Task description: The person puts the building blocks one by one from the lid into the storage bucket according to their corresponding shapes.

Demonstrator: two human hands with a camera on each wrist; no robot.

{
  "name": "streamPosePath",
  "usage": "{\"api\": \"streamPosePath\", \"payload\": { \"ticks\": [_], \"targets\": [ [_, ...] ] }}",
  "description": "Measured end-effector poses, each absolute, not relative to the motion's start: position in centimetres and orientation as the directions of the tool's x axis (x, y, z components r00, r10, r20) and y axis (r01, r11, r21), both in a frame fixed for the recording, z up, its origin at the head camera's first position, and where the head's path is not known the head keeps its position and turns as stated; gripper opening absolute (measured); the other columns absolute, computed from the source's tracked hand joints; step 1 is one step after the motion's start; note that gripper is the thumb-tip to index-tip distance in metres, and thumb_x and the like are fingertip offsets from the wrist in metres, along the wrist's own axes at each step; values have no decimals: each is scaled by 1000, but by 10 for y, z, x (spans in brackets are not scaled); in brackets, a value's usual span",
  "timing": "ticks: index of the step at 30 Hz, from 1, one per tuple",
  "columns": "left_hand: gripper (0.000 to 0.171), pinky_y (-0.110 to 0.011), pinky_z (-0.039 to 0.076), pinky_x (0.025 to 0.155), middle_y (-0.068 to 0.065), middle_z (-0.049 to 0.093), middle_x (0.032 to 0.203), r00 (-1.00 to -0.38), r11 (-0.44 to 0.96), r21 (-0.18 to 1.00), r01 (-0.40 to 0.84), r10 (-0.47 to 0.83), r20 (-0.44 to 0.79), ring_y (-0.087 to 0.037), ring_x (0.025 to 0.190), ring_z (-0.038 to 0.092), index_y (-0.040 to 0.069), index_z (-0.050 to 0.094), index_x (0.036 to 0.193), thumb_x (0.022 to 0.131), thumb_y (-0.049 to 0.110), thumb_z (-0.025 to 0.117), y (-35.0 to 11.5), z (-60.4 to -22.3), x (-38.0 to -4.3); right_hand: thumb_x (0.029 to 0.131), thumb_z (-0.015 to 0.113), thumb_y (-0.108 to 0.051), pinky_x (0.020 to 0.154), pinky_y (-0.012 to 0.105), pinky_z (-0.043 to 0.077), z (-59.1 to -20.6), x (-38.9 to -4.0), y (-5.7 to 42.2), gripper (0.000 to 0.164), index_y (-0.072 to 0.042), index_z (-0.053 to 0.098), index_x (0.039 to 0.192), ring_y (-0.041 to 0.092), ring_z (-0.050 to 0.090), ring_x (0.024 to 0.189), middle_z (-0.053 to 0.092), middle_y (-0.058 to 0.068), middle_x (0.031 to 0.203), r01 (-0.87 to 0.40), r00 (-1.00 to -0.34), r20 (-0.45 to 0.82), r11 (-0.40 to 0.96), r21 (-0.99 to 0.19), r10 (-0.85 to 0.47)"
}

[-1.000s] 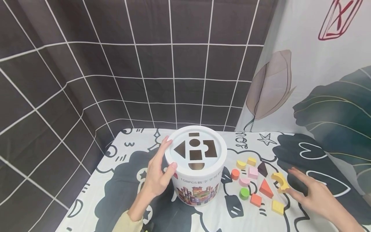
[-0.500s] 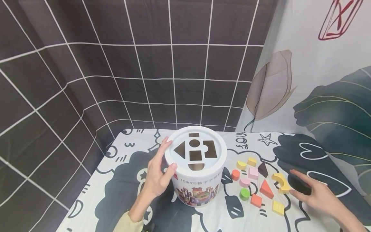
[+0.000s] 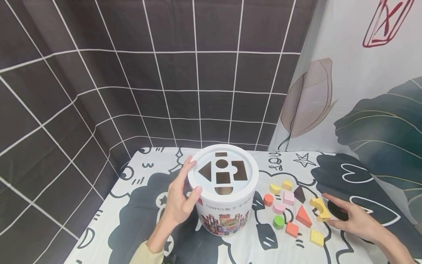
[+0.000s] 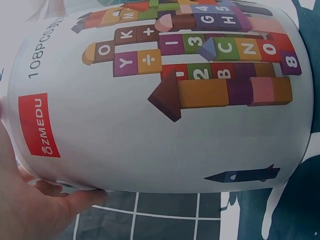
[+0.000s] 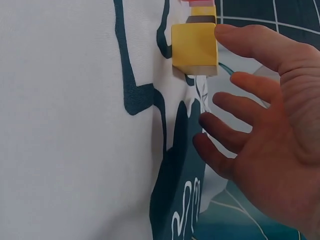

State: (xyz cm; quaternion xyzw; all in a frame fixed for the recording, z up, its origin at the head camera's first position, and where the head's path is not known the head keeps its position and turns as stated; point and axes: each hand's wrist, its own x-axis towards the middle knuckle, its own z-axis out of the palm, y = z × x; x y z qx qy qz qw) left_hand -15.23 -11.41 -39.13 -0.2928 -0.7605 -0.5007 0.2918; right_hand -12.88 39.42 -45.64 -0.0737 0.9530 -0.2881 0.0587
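A white toy bucket (image 3: 224, 216) stands on the table, printed with colourful blocks. Its shape-sorter lid (image 3: 194, 183) has triangular, round, square, arched and other cut-outs. My left hand (image 3: 179, 200) holds the bucket by its left upper side, thumb on the lid's rim; the left wrist view shows the fingers (image 4: 75, 199) round the wall. My right hand (image 3: 356, 222) hovers beside a yellow arch block (image 3: 320, 209), thumb and fingers spread, nothing held. In the right wrist view the thumb (image 5: 240, 42) is close to this yellow block (image 5: 195, 47); contact cannot be made out.
Between bucket and right hand lie several wooden blocks, among them a red triangle (image 3: 303, 216), a green cylinder (image 3: 278, 222), a pink block (image 3: 288, 198), a dark brown block (image 3: 299, 194) and a yellow square (image 3: 317, 237). A dark gridded curtain (image 3: 217, 102) hangs behind the patterned tablecloth (image 3: 244, 253).
My right hand drew slightly back to the right, then came leftward, close to the yellow arch block. The left hand and bucket stay put.
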Motion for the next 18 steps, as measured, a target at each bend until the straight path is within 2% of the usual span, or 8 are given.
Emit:
{"api": "streamPosePath", "payload": {
  "ticks": [9, 18],
  "targets": [
    [62, -49, 53, 93, -21, 42, 152, -651, 353, 575, 738, 153, 743, -33, 124, 58, 0, 51, 141, 82, 19, 57, -115, -392, -152, 72, 88, -29, 95, 68, 44, -461, -132, 395, 97, 13, 40, 145, 60, 38, 127, 42, 38, 142, -84, -977, -118, 834, -546, -175],
    [63, -47, 53, 95, -22, 42, 152, -648, 355, 571, 740, 153, 746, -33, 125, 57, 0, 50, 141, 82, 18, 57, -114, -392, -152, 74, 87, -29, 95, 70, 42, -460, -135, 396, 95, 11, 40, 145, 60, 36, 128, 40, 38, 143, -70, -971, -152, 822, -565, -187]
  ]
}}
